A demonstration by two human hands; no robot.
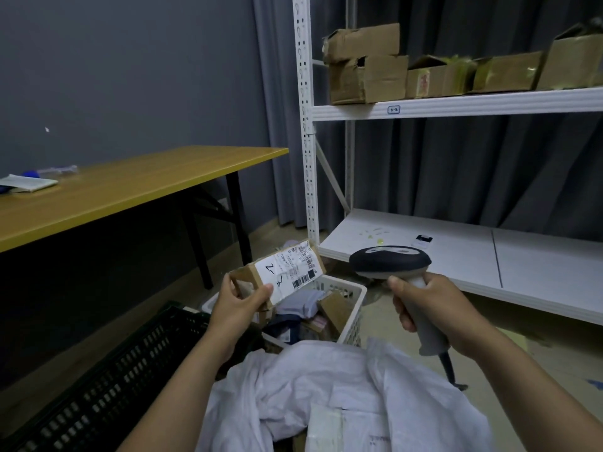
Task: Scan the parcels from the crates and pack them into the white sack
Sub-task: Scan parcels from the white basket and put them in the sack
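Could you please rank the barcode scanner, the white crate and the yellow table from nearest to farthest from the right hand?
1. The barcode scanner, gripped by the right hand.
2. The white crate, leftward on the floor.
3. The yellow table, far left.

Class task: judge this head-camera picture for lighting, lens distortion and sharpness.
Head view: dim, bluish light, darkest under the table; head view: the wide-angle lens tilts and bows the shelf upright; head view: on the parcel, barcodes show but the small print is too soft to read.
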